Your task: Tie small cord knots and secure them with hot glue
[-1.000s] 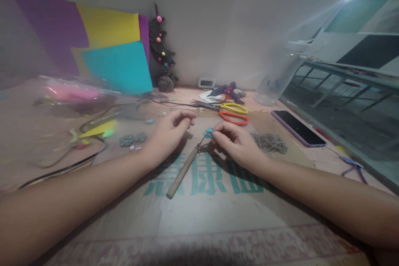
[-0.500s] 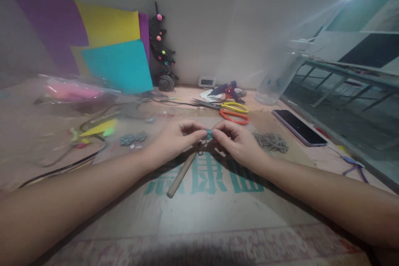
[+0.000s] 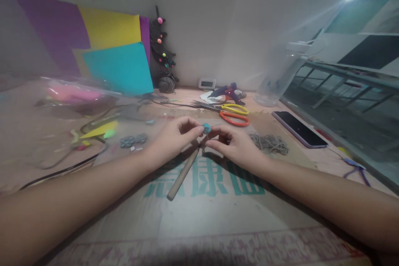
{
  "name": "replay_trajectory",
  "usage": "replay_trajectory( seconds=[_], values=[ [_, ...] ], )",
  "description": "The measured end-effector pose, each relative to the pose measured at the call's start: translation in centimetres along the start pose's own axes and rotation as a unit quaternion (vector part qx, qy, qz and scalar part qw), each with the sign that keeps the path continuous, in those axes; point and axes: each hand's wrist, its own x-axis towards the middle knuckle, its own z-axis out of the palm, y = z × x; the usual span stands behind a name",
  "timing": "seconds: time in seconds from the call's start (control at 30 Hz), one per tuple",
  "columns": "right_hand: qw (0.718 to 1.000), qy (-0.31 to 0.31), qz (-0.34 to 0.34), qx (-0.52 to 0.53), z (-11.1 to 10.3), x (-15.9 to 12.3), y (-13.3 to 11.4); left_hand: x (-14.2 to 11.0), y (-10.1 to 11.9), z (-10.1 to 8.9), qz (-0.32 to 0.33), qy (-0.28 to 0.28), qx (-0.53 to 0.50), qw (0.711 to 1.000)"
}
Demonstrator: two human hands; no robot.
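Observation:
Pinched between the thumb and fingers of my left hand (image 3: 179, 135) is a small turquoise-blue piece (image 3: 207, 128), roundish and too small to make out further. My right hand (image 3: 235, 143) is just to its right, thumb and index finger parted, the index fingertip at or against the piece. Below the hands a thin round wooden stick (image 3: 183, 176) lies slanted, its upper end near the fingers. Something thin like cord shows at that end, partly hidden. Left of my left wrist are small blue-grey flower-like pieces (image 3: 133, 140). A tangle of grey cord (image 3: 271, 144) lies beyond my right hand.
Scissors (image 3: 233, 117) with orange and yellow handles lie ahead, near a dark glue gun (image 3: 229, 92) and a small white clock (image 3: 207, 83). A phone (image 3: 299, 129) and a clear plastic jug (image 3: 271, 83) stand on the right. A black cable (image 3: 62, 169) crosses the left.
My right thumb has come away from the blue piece and dropped lower, parting from the index finger. The piece has risen slightly and turned, showing more of itself. My left hand keeps its pinch.

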Motion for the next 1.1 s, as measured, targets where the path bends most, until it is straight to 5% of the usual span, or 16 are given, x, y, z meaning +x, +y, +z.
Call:
replay_trajectory(
  seconds=[0.2,0.7,1.1],
  values=[
    [0.999,-0.034,0.010,-0.013,-0.04,-0.03,0.03,-0.19,-0.29,0.05,0.015,-0.008,0.006,1.000],
    [0.987,0.014,0.040,0.158,0.00,-0.15,0.12,-0.04,-0.64,0.09,0.001,-0.023,0.042,0.999],
    [0.995,-0.011,0.023,0.100,0.27,-0.02,0.58,-0.14,-0.77,0.13,0.008,-0.026,0.050,0.998]
  ],
)
